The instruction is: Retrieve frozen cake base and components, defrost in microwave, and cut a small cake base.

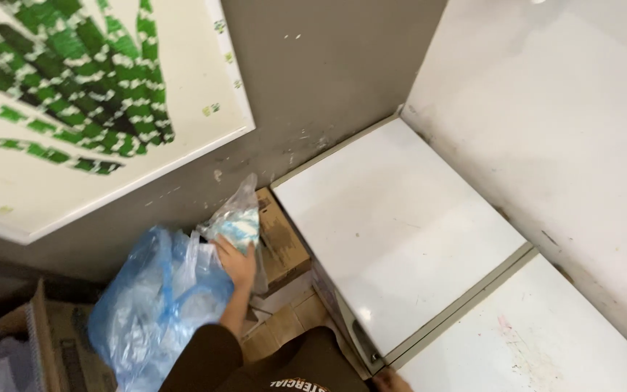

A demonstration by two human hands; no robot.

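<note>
At the bottom edge the right hand (392, 379) rests on the white cabinet (400, 232); its grip cannot be told (only a sliver shows). Further out, the left hand (235, 263) closes around a clear packet (237, 218), just above the blue bag (155, 305) and beside a cardboard box (284, 243). A leaf painting (74, 94) hangs beyond.

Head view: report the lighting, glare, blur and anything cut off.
Head view: soft, even indoor light, with no hard shadows; a mild sheen on the white cabinet top, not blown out; slight motion softness on the hand gripping the clear plastic bag beside the blue plastic bag; the tilted camera slants the wall lines; a second hand is cut off at the bottom edge.
</note>
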